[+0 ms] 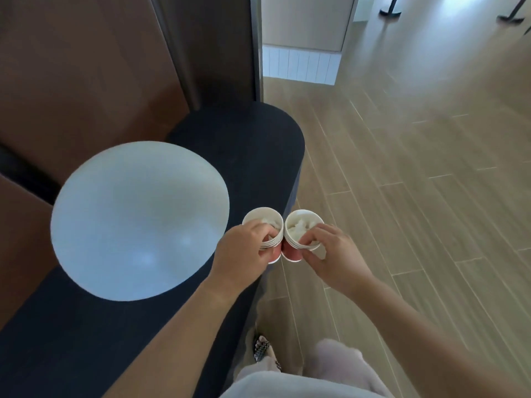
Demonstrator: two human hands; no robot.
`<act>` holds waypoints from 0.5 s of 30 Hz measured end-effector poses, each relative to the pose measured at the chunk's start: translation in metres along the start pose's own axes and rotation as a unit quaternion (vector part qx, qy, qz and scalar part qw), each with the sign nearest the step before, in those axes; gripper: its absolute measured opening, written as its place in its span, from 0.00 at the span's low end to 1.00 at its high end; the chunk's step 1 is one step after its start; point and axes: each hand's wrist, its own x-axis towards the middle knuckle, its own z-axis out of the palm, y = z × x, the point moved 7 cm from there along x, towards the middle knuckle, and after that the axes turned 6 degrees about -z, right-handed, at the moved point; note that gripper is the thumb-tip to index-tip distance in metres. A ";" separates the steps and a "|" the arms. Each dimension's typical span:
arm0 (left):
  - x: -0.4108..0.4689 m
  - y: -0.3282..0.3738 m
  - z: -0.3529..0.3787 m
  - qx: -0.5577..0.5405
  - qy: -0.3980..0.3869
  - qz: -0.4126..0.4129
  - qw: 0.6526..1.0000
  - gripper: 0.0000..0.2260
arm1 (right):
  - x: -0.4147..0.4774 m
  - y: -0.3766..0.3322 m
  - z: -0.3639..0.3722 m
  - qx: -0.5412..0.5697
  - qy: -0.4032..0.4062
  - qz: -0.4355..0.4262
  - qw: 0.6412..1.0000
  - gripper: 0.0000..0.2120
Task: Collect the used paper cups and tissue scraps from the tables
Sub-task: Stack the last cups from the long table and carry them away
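At bench (244, 145) edge, left hand (244, 249) grips left cups (273, 240); right hand (334, 255) grips right cups (291, 244).

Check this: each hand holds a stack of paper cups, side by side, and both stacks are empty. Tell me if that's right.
Not empty. The head view shows the left hand and right hand each holding a stack, side by side, but the left stack and right stack both have crumpled tissue in the top cup.
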 end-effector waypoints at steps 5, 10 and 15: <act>0.074 -0.011 0.006 0.023 -0.006 -0.007 1.000 0.11 | 0.069 0.031 0.005 0.003 0.002 0.010 1.000 0.05; 0.151 -0.025 0.020 0.040 -0.016 -0.035 0.998 0.09 | 0.145 0.076 0.018 0.014 -0.020 0.010 1.000 0.05; 0.230 -0.039 0.036 0.071 -0.014 -0.084 0.994 0.07 | 0.232 0.121 0.035 0.022 -0.090 -0.011 0.996 0.05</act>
